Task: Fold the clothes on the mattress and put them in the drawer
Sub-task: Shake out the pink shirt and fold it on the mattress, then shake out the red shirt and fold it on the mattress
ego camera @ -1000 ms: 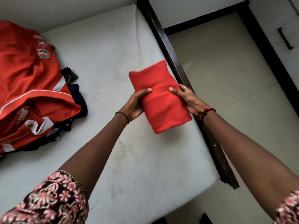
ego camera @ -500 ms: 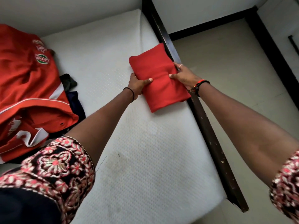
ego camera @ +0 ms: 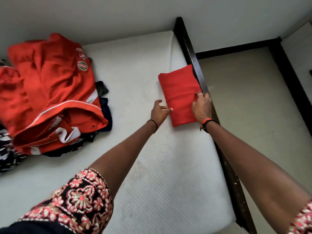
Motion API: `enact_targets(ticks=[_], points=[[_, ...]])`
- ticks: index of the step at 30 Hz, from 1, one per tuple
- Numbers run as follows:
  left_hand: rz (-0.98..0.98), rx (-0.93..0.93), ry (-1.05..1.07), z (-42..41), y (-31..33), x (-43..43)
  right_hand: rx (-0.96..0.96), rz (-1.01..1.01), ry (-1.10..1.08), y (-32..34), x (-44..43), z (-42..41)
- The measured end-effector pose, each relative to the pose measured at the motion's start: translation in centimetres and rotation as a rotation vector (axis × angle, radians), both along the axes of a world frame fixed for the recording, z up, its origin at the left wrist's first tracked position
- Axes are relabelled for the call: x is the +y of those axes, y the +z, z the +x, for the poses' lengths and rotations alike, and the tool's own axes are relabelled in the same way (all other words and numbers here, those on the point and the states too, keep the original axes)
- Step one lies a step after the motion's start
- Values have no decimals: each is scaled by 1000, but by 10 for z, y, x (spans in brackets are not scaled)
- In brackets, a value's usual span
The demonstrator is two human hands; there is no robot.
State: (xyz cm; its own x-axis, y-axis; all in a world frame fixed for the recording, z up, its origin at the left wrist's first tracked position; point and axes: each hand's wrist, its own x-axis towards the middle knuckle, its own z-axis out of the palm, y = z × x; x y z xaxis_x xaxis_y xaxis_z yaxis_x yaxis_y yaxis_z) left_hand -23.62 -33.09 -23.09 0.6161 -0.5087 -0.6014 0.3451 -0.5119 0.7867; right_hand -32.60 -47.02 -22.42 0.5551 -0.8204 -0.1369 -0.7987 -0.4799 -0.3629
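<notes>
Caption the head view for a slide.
Both hands set a folded red garment at the mattress edge, unfolded clothes piled alongside.

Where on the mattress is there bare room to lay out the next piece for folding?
The mattress is bare between the unfolded pile on the left and the folded red cloth at the bed frame, and on down the near part. The left side is crowded.

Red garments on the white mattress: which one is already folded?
The small plain red cloth bundle at the mattress's right edge, against the dark bed frame. The large orange-red jersey with white stripes and badges lies crumpled at left.
</notes>
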Motion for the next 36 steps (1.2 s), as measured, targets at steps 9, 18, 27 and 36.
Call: enact_targets(ticks=[9,18,27,36], points=[[-9,-368,-339,-8,34,162,-29,101,202,21,122,32],[430,-1176,-54,108,83,317,-123,349,474,32,244,133],[771,-658,92,139,90,360,9,524,583,44,281,202],[32,-173,577,129,170,327,-55,546,478,92,278,165]])
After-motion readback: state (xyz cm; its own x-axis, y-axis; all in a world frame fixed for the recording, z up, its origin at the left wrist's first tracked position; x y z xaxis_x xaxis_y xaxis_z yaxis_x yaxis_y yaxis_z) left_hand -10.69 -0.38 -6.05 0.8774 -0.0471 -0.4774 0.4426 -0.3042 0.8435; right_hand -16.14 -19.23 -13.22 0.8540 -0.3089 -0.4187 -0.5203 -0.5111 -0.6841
